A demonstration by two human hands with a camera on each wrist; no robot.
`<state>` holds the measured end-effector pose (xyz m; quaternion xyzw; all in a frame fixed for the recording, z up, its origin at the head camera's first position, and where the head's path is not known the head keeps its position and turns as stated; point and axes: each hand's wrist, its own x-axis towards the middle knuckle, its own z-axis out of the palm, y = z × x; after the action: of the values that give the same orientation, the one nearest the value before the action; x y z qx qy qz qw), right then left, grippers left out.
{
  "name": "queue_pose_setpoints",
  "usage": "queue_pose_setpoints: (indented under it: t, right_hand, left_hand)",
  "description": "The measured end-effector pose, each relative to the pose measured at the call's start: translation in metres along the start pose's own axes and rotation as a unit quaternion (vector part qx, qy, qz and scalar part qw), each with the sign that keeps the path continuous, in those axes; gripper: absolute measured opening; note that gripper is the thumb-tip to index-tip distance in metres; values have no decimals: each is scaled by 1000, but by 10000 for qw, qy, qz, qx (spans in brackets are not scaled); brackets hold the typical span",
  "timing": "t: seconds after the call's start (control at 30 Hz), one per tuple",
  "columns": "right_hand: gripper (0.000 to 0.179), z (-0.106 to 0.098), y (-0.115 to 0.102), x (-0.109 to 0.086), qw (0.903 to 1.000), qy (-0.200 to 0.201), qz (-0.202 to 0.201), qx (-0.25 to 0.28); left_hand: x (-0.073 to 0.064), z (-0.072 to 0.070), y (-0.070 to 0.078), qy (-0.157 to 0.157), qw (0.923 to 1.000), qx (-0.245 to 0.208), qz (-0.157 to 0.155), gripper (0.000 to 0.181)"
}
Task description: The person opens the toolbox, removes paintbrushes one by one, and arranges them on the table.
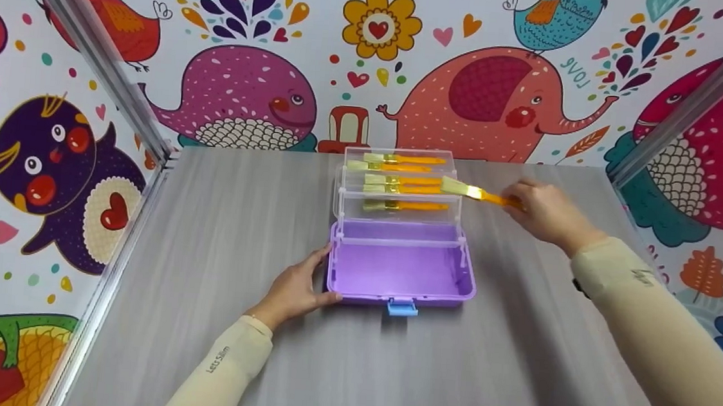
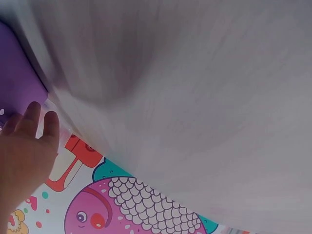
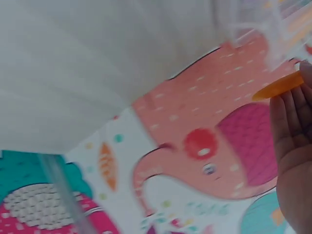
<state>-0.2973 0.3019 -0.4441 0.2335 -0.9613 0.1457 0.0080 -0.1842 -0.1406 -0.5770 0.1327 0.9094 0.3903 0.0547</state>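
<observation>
A purple storage box (image 1: pixel 402 271) stands unfolded on the table, its lower compartment bare inside and a blue latch (image 1: pixel 402 308) at the front. My left hand (image 1: pixel 295 291) rests on its front left corner, thumb at the front rim and fingers along the left wall. In the left wrist view the fingers touch the purple side. My right hand (image 1: pixel 545 211) pinches a paintbrush (image 1: pixel 473 191) by its orange handle. Its pale bristles point left, over the right edge of the clear trays (image 1: pixel 398 232). In the right wrist view only the handle's end (image 3: pixel 278 88) shows.
Several orange-handled paintbrushes (image 1: pixel 409 205) lie in the raised clear trays, bristles to the left. The grey table (image 1: pixel 231 218) meets cartoon-printed walls (image 1: pixel 371 75) at the back and sides. Metal posts (image 1: pixel 96 46) stand at the corners.
</observation>
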Motion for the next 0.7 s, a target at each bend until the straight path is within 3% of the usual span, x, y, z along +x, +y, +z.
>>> queue_pose_setpoints:
  t: [0.17, 0.37, 0.7]
  right_hand:
    - [28, 8, 25, -26, 9990, -108, 421, 134]
    - [22, 34, 42, -41, 9960, -198, 834, 244]
    - [15, 72, 43, -52, 9911, -214, 1300, 190]
  left_hand:
    - [0, 0, 0, -11, 10000, -30, -9, 103]
    - [1, 0, 0, -53, 9999, -75, -67, 104]
    - [1, -1, -2, -59, 9999, -79, 46, 104]
